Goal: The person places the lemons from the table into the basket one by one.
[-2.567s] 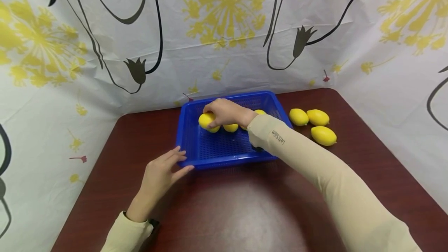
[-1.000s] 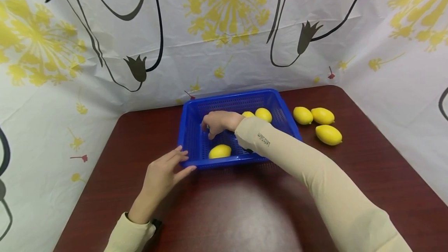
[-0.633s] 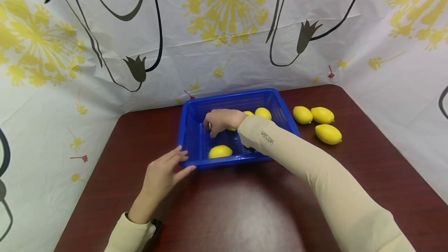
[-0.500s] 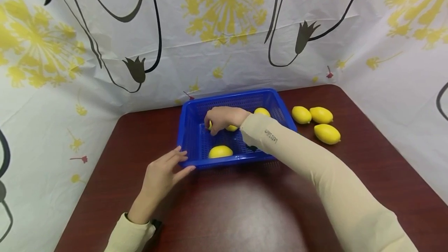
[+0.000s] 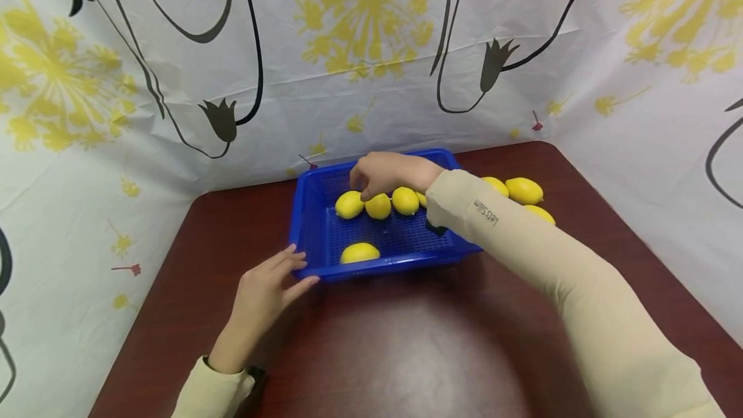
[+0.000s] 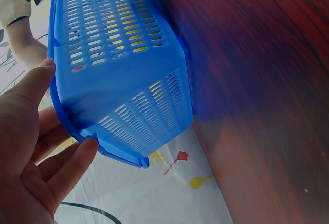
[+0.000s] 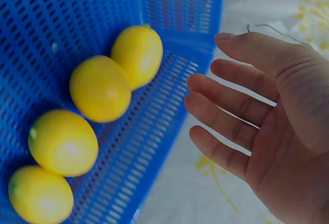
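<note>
A blue perforated plastic basket (image 5: 395, 266) stands near the back of the table. My left hand (image 5: 264, 292) holds its front left corner, with thumb and fingertips on the rim. Over the back part of the basket is my right hand (image 5: 383, 173), fingers apart and loosely bent, nothing in them. Below it, a leftmost lemon (image 5: 349, 205), a second lemon (image 5: 378, 207) and a third lemon (image 5: 405, 200) form a row. Another lemon (image 5: 421, 199) is partly hidden by the right wrist. A separate lemon (image 5: 360, 253) lies by the front wall.
Three lemons lie on the dark red table (image 5: 406, 340) to the right of the basket, including a farther lemon (image 5: 525, 191); the right sleeve (image 5: 551, 263) partly covers the others. A patterned white cloth (image 5: 371, 108) hangs behind and along both sides.
My right hand, earlier with a lemon at the basket's left, has released it at the row's left end and risen back and right. The left hand stays at the corner.
</note>
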Demonstrator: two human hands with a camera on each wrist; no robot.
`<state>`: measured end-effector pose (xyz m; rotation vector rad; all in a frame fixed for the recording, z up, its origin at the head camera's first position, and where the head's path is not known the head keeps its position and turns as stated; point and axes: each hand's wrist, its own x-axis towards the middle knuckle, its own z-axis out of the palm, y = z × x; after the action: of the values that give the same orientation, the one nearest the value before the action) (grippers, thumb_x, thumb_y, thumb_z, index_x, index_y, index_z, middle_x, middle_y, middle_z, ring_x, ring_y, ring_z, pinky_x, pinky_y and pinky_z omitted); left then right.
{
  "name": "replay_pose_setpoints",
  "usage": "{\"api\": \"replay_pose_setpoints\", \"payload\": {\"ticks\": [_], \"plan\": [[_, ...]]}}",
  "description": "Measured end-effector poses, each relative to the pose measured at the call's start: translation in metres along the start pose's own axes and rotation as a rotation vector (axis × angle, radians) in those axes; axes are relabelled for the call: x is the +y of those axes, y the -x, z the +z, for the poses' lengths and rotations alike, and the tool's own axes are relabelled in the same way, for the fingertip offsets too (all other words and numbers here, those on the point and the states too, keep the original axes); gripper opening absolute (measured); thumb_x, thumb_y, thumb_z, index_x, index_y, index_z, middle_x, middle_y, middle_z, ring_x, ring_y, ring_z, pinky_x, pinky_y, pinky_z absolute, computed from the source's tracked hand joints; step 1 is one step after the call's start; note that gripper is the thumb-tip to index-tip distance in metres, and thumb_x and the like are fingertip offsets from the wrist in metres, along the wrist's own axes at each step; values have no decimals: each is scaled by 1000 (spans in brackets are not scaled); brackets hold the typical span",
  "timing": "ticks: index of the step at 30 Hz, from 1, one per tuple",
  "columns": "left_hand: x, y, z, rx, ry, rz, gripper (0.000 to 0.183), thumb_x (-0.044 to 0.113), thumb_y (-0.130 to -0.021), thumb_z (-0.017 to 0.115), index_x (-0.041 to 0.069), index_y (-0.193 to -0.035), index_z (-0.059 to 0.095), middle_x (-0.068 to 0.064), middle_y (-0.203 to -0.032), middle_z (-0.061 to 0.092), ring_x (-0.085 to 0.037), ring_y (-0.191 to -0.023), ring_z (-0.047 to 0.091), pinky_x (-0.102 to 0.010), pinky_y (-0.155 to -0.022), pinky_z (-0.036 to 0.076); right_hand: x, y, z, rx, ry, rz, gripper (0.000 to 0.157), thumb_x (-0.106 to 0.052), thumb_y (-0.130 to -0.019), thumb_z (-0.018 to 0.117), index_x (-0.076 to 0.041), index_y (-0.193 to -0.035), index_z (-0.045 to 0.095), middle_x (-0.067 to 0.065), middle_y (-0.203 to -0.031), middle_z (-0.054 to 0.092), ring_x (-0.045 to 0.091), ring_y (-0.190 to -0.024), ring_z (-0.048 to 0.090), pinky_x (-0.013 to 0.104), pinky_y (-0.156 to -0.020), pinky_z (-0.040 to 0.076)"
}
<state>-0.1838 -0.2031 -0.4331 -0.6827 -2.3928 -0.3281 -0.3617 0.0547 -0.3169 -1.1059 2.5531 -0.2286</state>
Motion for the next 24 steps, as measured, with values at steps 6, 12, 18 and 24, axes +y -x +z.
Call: {"api": "replay_pose_setpoints", "payload": {"ticks": [6, 12, 18, 24], "plan": [[-1, 1, -1, 6, -2, 5, 41, 38, -72, 87, 7, -96, 75, -10, -102, 78, -28, -105, 73, -41, -77, 62, 3, 18, -9, 29, 11, -13, 41, -27, -95, 66, -16, -135, 60, 7, -125, 68, 19, -107, 66, 36, -92, 56], [0, 1, 0, 9, 3, -2, 42, 34, -68, 90, 7, -97, 75, -11, -103, 78, -28, -105, 73, -41, -77, 62, 5, 30, -8, 50, 47, -28, 41, -28, -95, 66, -15, -135, 61, 4, -112, 71, 17, -94, 67, 35, -86, 56], [0, 1, 0, 4, 11, -1, 43, 40, -74, 85, 6, -98, 75, -11, -104, 78, -28, -106, 73, -41, -76, 62, 13, 45, -4, 86, 80, -73, 39, -27, -95, 66, -15, -132, 63, 2, -107, 72, 15, -92, 66, 36, -85, 56], [-1, 2, 1, 10, 13, 1, 50, 55, -85, 69, 7, -98, 75, -10, -104, 78, -28, -106, 73, -40, -76, 62, 27, 68, 4, 134, 91, -65, 37, -25, -95, 66, -15, -130, 64, 3, -110, 72, 17, -97, 67, 37, -87, 56]]}}
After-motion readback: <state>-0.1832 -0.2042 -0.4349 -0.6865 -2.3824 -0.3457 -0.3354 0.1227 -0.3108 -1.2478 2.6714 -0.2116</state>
